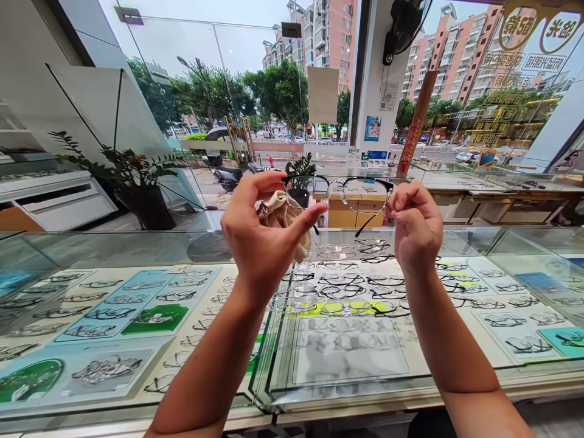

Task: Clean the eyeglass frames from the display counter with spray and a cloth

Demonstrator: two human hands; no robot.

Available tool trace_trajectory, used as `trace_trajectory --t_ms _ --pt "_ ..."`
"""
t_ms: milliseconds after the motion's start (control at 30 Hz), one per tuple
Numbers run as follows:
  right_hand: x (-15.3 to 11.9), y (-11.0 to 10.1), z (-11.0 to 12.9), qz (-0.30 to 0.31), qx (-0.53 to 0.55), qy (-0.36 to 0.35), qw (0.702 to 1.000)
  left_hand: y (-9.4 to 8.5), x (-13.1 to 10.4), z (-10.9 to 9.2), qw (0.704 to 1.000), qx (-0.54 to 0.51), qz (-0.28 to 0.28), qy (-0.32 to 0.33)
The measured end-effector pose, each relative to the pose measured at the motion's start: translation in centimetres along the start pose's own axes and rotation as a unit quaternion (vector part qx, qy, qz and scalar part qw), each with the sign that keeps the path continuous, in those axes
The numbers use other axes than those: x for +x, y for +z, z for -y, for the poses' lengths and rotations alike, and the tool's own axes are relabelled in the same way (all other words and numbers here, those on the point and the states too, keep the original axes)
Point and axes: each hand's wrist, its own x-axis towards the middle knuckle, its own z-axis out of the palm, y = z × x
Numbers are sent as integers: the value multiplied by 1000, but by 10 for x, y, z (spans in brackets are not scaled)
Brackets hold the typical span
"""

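From my end, I see the glasses (pixel 336 183) held up level above the glass display desk (pixel 365 400). The fingers of my right hand (pixel 416 228) pinch their right end; those of my left hand (pixel 258 234) grip a crumpled cloth (pixel 277 213), index finger at the frame's left end. Rows of spectacles (pixel 340 279) lie below.

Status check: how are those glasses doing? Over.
Left hand: cloth, at one side of glasses. Right hand: gripping other side. Glasses clear of display counter. No obstruction seen.
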Motion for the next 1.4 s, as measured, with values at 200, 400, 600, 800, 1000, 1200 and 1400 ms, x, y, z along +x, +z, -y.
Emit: trace_trajectory --t_ms 200,400,600,800,1000,1200,1400 --pt "-1 -2 1 -1 -35 -4 999 -2 1 -1 1000 6 1 1" --pt "-1 -2 -4 2 -40 -9 999 -3 2 -2 1000 6 5 5" --pt "1 -4 -5 -3 -40 -19 999 -4 1 0 1000 4 9 8" --pt "1 -6 -2 -10 -89 -27 996 -4 1 3 1000 11 13 20" --pt "0 -10 -4 -2 -137 -64 989 -2 0 4 1000 7 2 25" --pt "1 -12 -5 12 -191 -121 974 -3 -1 7 999 27 11 29" --pt "2 -12 -1 25 -221 -142 965 -3 -1 7 999 19 9 47"
